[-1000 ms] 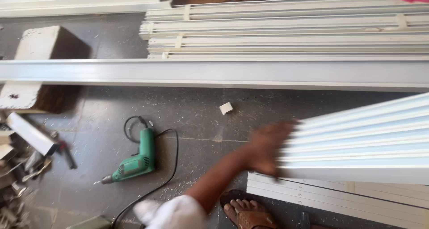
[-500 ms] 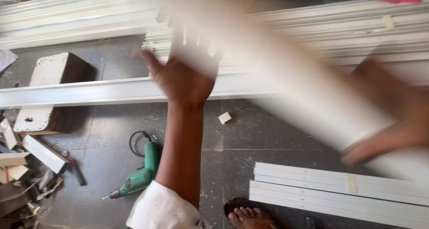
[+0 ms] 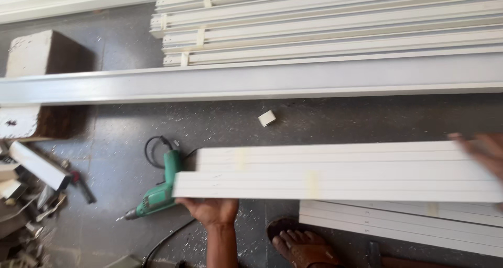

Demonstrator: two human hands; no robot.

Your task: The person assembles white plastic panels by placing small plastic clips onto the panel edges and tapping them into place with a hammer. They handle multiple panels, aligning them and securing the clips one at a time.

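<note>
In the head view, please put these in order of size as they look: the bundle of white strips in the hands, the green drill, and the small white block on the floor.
1. Bundle of white strips, largest, though it is nearest the camera.
2. Green drill.
3. Small white block, smallest.

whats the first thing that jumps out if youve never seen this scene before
The bundle of white strips held level across the middle, with the left hand under its near edge and the right hand at its far right end. Next, the green power drill on the dark floor just left of the bundle, and the long pale beam spanning the frame above it.
</note>
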